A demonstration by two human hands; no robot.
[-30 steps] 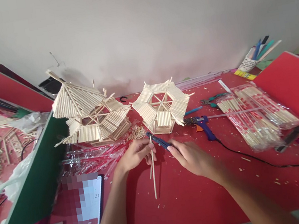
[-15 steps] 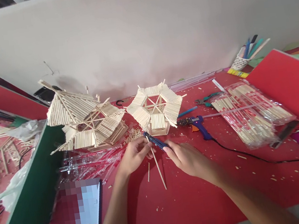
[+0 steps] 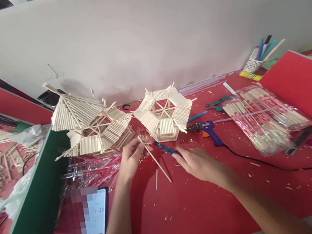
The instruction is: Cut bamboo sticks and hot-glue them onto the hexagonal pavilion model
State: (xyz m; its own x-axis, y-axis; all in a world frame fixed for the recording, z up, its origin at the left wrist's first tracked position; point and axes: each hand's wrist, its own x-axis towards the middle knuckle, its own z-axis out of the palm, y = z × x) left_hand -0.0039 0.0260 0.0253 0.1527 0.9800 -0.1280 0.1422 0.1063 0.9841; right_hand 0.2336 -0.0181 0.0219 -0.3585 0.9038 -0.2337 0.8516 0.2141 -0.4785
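Note:
My left hand [image 3: 133, 157] is closed on a thin wooden stick [image 3: 159, 164], which slants down to the right over the red table. In my right hand [image 3: 196, 162] is a pair of dark blue pliers [image 3: 165, 148], gripped by the handles. Their jaws point up and left, a short gap from the stick. Just beyond my hands stands a six-sided stick pavilion model [image 3: 163, 110] with an open-framed roof. A shorter cut stick [image 3: 156, 179] lies below the held one. Small stick pieces [image 3: 144, 138] are heaped behind my left fingers.
A larger tiered stick model [image 3: 86, 123] stands left, near a green divider [image 3: 36, 197]. To the right are a blue glue gun [image 3: 209, 130] with its cord and bagged chopsticks [image 3: 261, 117]. A phone [image 3: 97, 223] lies beside my left forearm. Clear plastic wrappers [image 3: 93, 169] lie above it.
My left hand has moved left with the stick, away from the pliers' jaws, which held it before. My right hand has stayed nearly in place with the pliers.

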